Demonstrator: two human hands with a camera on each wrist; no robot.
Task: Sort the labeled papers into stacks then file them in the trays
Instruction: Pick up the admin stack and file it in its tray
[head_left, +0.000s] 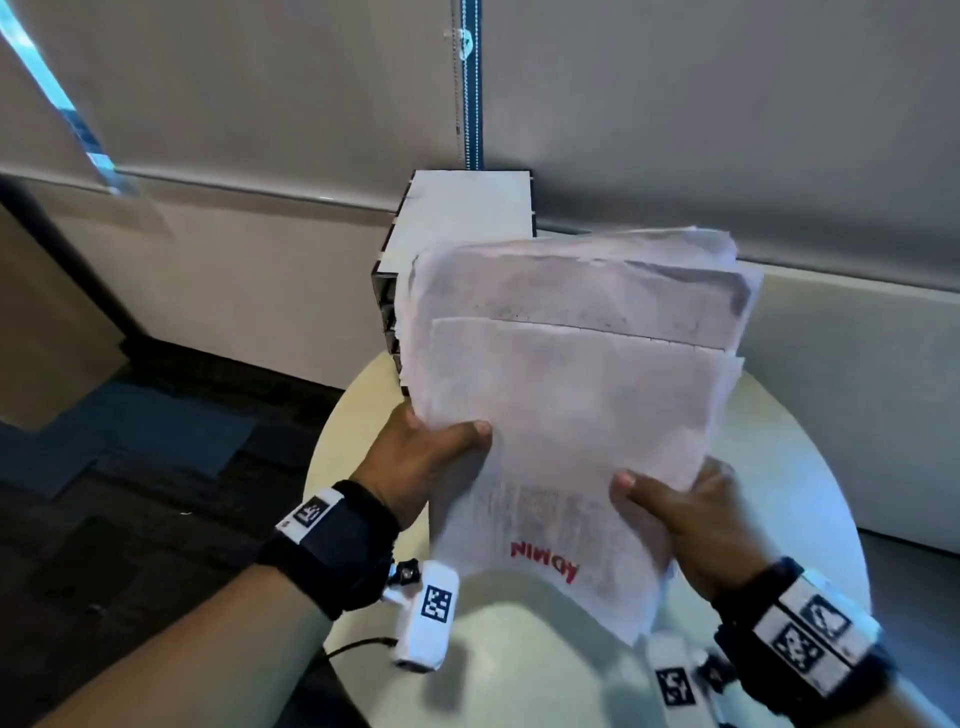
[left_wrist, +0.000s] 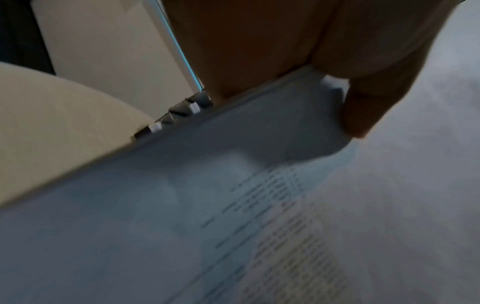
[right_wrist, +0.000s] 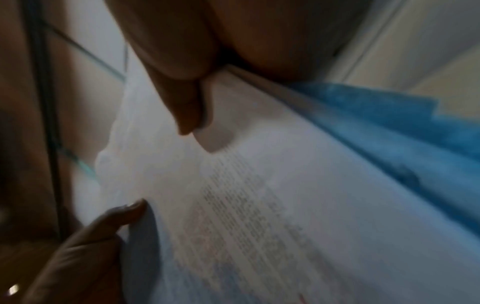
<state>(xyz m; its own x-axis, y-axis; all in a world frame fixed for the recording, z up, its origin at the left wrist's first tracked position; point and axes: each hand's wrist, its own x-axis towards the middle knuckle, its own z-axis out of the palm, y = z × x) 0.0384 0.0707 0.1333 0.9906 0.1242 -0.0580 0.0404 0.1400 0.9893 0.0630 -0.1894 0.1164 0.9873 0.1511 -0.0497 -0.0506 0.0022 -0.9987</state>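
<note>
One paper stack (head_left: 571, 395), two hands gripping.
Left hand (head_left: 415, 462), right hand (head_left: 696, 525) pinch its sides above round white counter (head_left: 779, 467); tray unit (head_left: 467, 218) behind.

Round white table (head_left: 363, 415), grey wall (head_left: 727, 130), dark carpet (head_left: 130, 467)

There were two hands, the left hand (head_left: 415, 462) and the right hand (head_left: 691, 525), one bundle of papers (head_left: 566, 395), one stacked tray unit (head_left: 467, 218), and one round surface (head_left: 769, 467).
</note>
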